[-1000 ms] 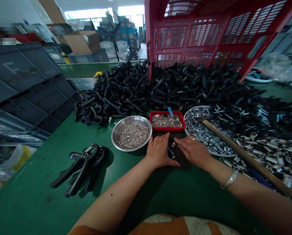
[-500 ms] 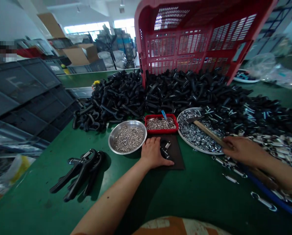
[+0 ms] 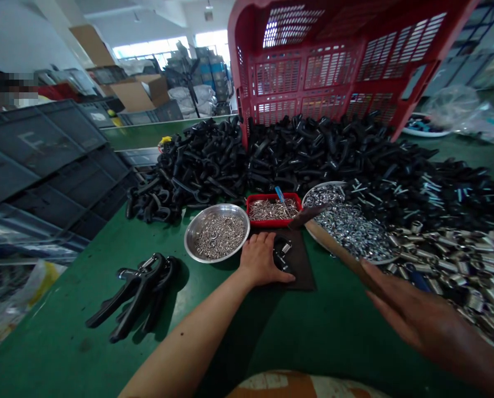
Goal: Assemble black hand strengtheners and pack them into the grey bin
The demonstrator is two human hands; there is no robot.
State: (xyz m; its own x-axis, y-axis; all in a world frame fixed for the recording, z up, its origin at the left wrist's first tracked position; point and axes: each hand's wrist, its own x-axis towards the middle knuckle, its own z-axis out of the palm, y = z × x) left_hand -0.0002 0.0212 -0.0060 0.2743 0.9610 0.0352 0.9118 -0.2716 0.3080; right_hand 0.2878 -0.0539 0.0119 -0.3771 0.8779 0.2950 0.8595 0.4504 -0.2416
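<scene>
Dark plate [image 3: 305, 271]: my landmark, lying flat on the green table [image 3: 280, 326].
Black piece [image 3: 280, 255]: on the plate, beside my left palm, with a small coiled spring [image 3: 286, 247] showing; its far side is partly hidden by my hand.
Left hand [image 3: 257, 260]: palm down over the plate's left part, fingers side by side and reaching forward, thumb stretched well away towards the near edge, the piece in the gap between. I cannot tell how hard it presses.
Right hand [image 3: 421, 309]: right of the plate and blurred, fingers wrapped round the handle of the hammer [image 3: 307, 216].
Hammer: its head appears raised over the plate's far edge, handle slanting down to the right.
Red tray [image 3: 272, 224]: just beyond the plate, full of pins.
Steel bowl [image 3: 191, 232]: left of the plate, holding small metal parts.
Round pan [image 3: 311, 192]: beyond the plate to the right, heaped with shiny pieces.
Step in hand: I judge it as steadying the piece with my left while my right brings the hammer over it.
Next move's demands: I'd want the piece flat and steady on the plate, the hammer face square above it, and my left thumb and forefinger clear of the head's path.
</scene>
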